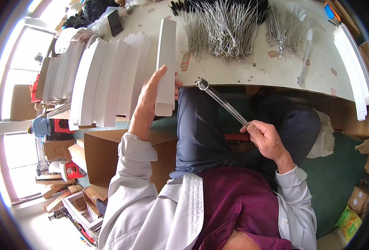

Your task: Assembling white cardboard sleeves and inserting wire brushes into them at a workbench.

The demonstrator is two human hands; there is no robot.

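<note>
My left hand (147, 98) is wrapped round a long, narrow white box (166, 62), its thumb on the near side and fingertips showing beyond. The box stands tilted up over the table's front edge. In my right hand (268, 141) is a small bundle of thin metal wire brushes (226, 104), pinched at the lower end. Their looped, coiled-looking tips point up and left, above my lap and apart from the box. On the table lies a large heap of wire brushes (230, 33) with dark heads and looped wire ends. A lighter-headed heap of brushes (282, 29) lies beside it.
Rows of white boxes (105, 79) line the table's left side, and more white strips (354, 71) lie at its right end. One slim packet (305, 56) lies near the right front. A phone (115, 23) is at the back left. A cardboard box (105, 154) stands below the table edge.
</note>
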